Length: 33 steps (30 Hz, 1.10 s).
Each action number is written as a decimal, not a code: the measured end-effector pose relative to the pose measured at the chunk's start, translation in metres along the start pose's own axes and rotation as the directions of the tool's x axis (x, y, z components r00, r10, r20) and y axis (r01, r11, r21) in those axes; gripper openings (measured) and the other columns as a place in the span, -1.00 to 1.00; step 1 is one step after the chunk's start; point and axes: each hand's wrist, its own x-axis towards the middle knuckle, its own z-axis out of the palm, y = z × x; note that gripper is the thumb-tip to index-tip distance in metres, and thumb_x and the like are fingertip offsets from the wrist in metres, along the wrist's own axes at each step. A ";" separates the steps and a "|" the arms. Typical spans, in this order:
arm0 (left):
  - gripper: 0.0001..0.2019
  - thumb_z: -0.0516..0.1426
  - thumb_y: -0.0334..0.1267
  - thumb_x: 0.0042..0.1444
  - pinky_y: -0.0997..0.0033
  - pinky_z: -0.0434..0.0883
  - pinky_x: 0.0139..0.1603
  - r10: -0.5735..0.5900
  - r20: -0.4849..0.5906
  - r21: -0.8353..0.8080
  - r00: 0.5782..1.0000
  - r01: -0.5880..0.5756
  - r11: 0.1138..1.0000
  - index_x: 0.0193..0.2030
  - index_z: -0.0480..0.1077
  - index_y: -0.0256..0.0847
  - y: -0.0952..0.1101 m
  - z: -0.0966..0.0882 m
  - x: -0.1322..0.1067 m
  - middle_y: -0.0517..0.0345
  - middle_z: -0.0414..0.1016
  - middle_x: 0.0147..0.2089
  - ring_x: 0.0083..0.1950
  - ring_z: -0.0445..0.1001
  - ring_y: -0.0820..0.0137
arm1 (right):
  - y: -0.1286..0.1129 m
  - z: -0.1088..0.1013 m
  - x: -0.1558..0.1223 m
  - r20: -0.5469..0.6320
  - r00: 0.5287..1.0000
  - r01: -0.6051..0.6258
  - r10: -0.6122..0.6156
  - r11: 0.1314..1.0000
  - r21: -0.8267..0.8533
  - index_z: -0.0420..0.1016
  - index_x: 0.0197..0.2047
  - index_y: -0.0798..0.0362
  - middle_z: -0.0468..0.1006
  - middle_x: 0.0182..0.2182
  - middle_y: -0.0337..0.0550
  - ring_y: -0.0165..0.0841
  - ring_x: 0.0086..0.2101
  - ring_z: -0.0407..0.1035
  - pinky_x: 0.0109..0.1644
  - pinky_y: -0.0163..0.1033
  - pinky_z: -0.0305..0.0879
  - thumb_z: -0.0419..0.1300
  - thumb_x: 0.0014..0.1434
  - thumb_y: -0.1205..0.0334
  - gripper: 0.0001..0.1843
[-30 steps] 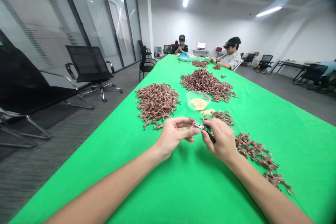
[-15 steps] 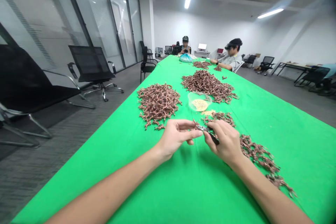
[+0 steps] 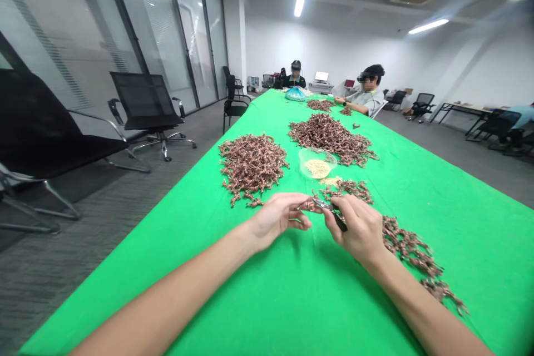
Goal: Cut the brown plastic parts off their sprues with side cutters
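Note:
My right hand (image 3: 356, 228) is closed round small metal pliers (image 3: 329, 211) with dark handles, their tips pointing left. My left hand (image 3: 277, 216) pinches a small brown piece (image 3: 309, 205) at the tips of the pliers, a little above the green tablecloth (image 3: 292, 289). Just beyond the hands lies a small heap of brown pieces (image 3: 348, 188). A clear plastic bowl (image 3: 317, 162) with pale bits in it stands behind that. A trail of brown pieces (image 3: 413, 253) runs along the cloth beside my right forearm.
Two large brown heaps lie further up the table, one to the left (image 3: 252, 164) and one to the right (image 3: 331, 136). Two people (image 3: 367, 92) sit at the far end with their own heaps. Black chairs (image 3: 144, 105) stand on the floor to the left.
My left hand has turned palm-down and lowered slightly, still pinching the piece at the plier tips. The view has shifted a little; my right hand keeps its grip.

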 end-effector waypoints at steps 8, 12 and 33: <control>-0.75 0.38 -0.34 -0.01 0.35 0.42 -0.05 0.005 0.066 -0.072 0.998 0.000 0.997 -0.16 0.56 -0.31 -0.006 -0.005 0.002 0.05 0.58 -0.18 -0.18 0.56 0.41 | -0.006 0.002 0.001 -0.006 1.000 -0.021 0.021 1.000 0.009 0.39 -0.18 0.09 0.49 -0.38 -0.09 -0.28 -0.40 0.36 -0.33 -0.21 0.19 0.11 0.38 0.17 -0.84; -0.73 0.40 -0.35 -0.04 0.36 0.43 -0.07 0.083 0.030 -0.059 0.996 -0.082 0.995 -0.17 0.55 -0.33 -0.010 -0.004 0.003 0.06 0.56 -0.19 -0.19 0.52 0.43 | -0.008 0.003 0.000 -0.005 0.999 -0.046 0.046 0.999 0.009 0.39 -0.19 0.09 0.46 -0.40 -0.10 -0.28 -0.41 0.35 -0.33 -0.21 0.18 0.10 0.39 0.16 -0.82; -0.68 0.37 -0.16 0.00 0.31 0.48 -0.11 0.237 -0.073 0.167 0.969 -0.222 0.961 -0.15 0.57 -0.32 -0.016 0.001 0.002 -0.09 0.61 -0.12 -0.11 0.55 0.29 | -0.018 0.006 0.000 0.063 0.992 -0.117 0.111 0.988 0.098 0.40 -0.22 0.08 0.45 -0.42 -0.11 -0.28 -0.42 0.35 -0.33 -0.20 0.21 0.07 0.40 0.16 -0.79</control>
